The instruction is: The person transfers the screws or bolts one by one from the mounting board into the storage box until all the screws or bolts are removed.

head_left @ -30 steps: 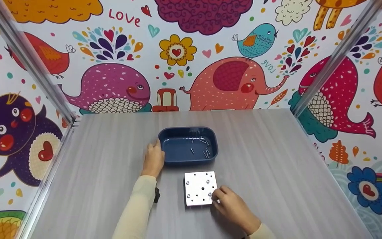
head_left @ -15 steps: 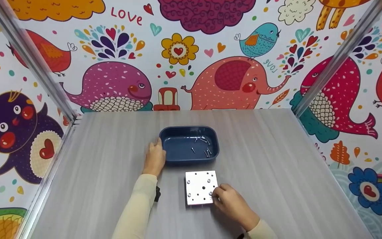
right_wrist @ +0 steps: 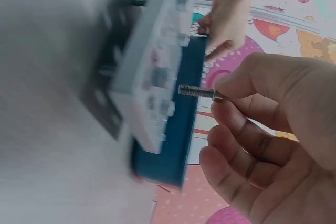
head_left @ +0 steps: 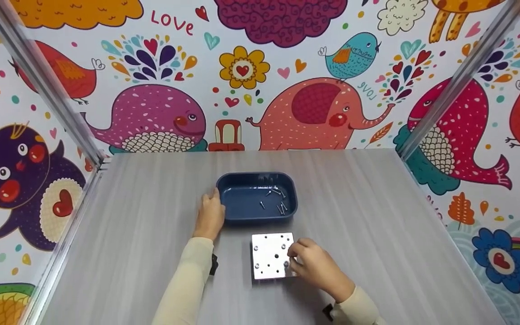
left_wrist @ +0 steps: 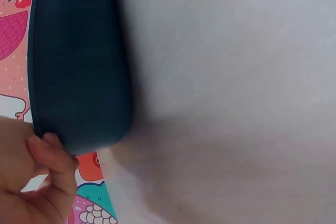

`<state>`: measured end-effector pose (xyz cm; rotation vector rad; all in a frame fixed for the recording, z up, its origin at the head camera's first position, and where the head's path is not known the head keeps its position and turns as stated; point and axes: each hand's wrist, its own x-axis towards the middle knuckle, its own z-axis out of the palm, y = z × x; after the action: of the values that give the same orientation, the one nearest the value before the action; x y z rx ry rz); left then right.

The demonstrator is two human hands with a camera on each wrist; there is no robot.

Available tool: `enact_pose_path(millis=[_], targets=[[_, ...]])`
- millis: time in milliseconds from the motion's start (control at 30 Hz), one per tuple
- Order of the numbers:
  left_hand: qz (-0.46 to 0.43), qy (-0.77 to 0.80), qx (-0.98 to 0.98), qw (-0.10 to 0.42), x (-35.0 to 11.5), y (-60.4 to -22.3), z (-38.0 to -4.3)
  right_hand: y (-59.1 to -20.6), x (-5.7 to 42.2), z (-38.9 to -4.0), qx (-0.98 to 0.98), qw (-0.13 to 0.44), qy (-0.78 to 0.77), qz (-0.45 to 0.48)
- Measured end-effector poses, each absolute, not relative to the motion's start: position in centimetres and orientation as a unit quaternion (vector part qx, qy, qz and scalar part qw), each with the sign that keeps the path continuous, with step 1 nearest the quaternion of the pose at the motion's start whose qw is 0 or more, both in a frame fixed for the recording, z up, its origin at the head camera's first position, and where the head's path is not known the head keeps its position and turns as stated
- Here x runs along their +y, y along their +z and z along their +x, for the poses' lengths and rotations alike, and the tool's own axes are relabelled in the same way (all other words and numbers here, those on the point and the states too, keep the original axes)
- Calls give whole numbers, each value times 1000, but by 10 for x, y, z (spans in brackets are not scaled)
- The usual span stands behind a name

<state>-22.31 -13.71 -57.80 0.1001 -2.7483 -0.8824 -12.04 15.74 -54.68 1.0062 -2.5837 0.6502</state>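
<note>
My right hand [head_left: 316, 266] pinches a small metal screw [right_wrist: 197, 92] between thumb and forefinger, its threaded end pointing at the white plate. The other fingers curl loosely below. That square plate [head_left: 266, 257] has several holes, and screws with round heads stand in some of them; the right wrist view shows it raised off the table, with screw shanks beneath. At the left end of a dark blue tray [head_left: 242, 220], my left hand [head_left: 210, 216] grips the rim; in the left wrist view, thumb and finger sit at the tray's corner [left_wrist: 84, 93].
Several loose screws [head_left: 282, 208] lie in the right half of the tray, behind the plate. The grey wood-grain table [head_left: 368, 216] ends at printed walls with metal frame posts [head_left: 463, 72] at both back corners.
My right hand has lifted and moved slightly away from the plate's near right screw, where its fingertips were. The left hand stays on the tray.
</note>
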Motion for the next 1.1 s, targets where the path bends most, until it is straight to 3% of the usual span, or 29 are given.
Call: enact_pose_path(millis=[300,533,833,1100], targets=[[31,-311,-940,137,-137,-579,-222,-520,154,-154,-881,204,209,373],[31,-304,-941,148,-137,-579,-223,-507,146,-197,-877,209,216,376],[31,-305,-940,147,-139,-579,-222,-522,140,-259,-912,160,218,308],[34,-304,-943,130,-138,-576,-222,-534,144,-279,-933,110,218,264]])
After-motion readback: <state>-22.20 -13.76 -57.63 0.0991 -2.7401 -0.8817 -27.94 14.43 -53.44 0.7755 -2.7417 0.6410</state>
